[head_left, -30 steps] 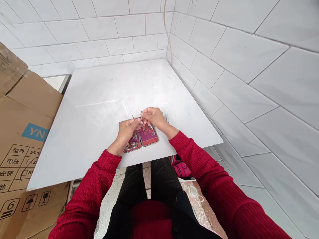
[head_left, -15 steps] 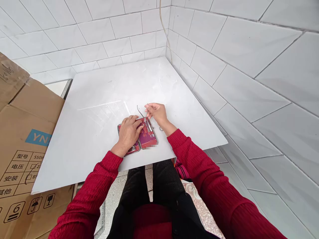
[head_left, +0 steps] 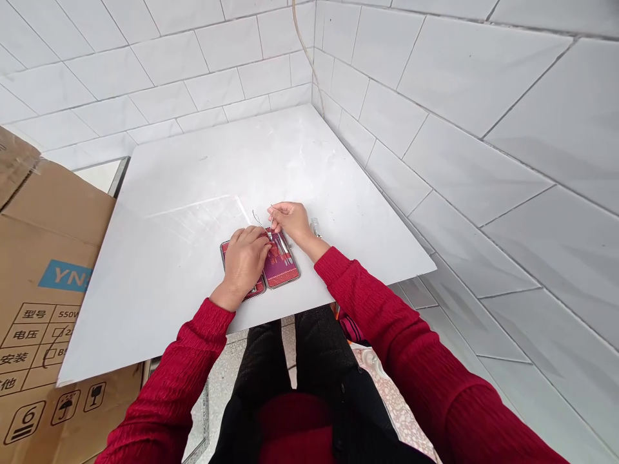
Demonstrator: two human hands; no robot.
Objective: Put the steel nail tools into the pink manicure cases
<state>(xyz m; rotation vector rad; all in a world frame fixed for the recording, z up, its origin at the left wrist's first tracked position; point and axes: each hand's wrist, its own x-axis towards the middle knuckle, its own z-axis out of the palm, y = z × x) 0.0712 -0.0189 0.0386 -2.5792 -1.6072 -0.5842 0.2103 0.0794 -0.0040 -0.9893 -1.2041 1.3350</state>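
An open manicure kit case (head_left: 283, 281) with a red and purple lining lies near the table's front edge. Slim metal tools (head_left: 284, 250) sit side by side in its right half. My left hand (head_left: 245, 258) lies across the left half and the hinge, its fingers bent down onto the case and hiding much of it. Above the top edge of the right half, my right hand (head_left: 293, 222) pinches a thin metal manicure tool (head_left: 272, 219) between thumb and fingers. Another thin metal piece (head_left: 258, 218) sticks up from the case's top edge, between the hands.
A small shiny metal item (head_left: 315, 227) lies beside my right wrist. The white table (head_left: 193, 174) fits into a corner of tiled walls (head_left: 454, 109), where a cable (head_left: 305, 48) hangs down. Cardboard boxes (head_left: 58, 225) stand along the left side.
The view has shifted slightly. My right hand still pinches the thin tool at the case's top edge, and my left hand stays on the case. The shiny item beside my right wrist now shows more.
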